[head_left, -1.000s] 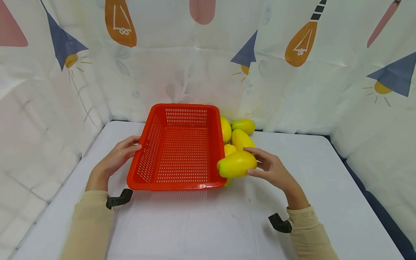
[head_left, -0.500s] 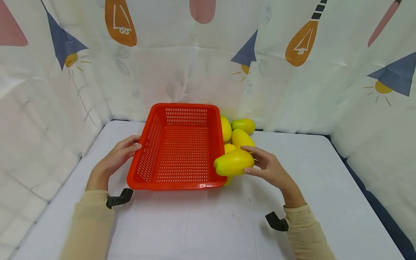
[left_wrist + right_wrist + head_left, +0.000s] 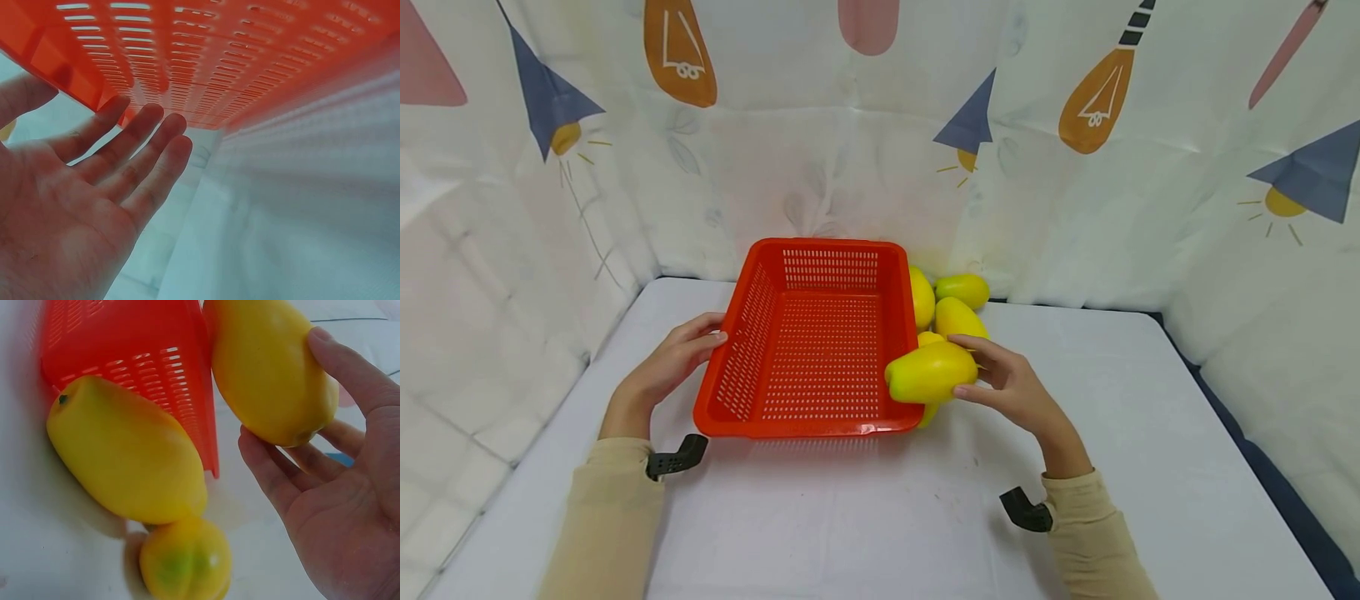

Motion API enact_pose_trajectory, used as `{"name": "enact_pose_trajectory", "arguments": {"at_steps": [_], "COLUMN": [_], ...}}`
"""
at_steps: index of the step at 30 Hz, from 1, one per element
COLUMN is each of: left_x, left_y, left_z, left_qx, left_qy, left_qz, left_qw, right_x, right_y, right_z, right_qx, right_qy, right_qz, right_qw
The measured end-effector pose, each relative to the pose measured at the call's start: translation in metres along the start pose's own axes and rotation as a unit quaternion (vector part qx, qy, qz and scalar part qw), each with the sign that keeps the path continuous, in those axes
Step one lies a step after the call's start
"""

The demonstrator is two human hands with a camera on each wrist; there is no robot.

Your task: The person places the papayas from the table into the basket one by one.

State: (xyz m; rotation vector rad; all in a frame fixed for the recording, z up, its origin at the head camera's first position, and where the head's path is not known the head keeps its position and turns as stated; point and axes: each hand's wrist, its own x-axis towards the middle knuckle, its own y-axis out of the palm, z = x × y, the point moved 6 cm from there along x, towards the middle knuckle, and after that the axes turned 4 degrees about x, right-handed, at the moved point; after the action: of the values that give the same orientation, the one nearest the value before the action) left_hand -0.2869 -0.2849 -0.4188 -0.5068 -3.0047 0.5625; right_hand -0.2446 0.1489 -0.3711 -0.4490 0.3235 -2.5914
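My right hand holds a yellow-green papaya by its right end, thumb below and fingers above. In the head view, the fruit's greener left end overlaps the right rim of the red basket. The right wrist view shows this papaya between thumb and fingertips, beside the basket's corner. My left hand touches the basket's left side with thumb and fingertips. In the left wrist view, its fingers reach out nearly straight against the slotted red wall. The visible inside of the basket holds nothing.
Several more yellow papayas lie along the basket's right side, partly hidden by it and by the held fruit. One greener papaya lies farthest back. A white cloth covers the table. A printed curtain stands behind.
My right hand has moved left with the papaya, bringing its end farther over the basket's right rim. The left hand and the basket have stayed in place.
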Motion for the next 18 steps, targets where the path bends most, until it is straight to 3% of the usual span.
{"name": "enact_pose_trajectory", "arguments": {"at_steps": [18], "left_x": [-0.001], "left_y": [0.0006], "left_z": [0.0014], "left_qx": [0.006], "left_qy": [-0.012], "left_qz": [0.004], "left_qw": [0.9999], "right_x": [0.006], "right_y": [0.0075], "right_z": [0.002], "right_qx": [-0.017], "right_qy": [0.003], "right_qz": [0.003], "right_qw": [0.9998]}}
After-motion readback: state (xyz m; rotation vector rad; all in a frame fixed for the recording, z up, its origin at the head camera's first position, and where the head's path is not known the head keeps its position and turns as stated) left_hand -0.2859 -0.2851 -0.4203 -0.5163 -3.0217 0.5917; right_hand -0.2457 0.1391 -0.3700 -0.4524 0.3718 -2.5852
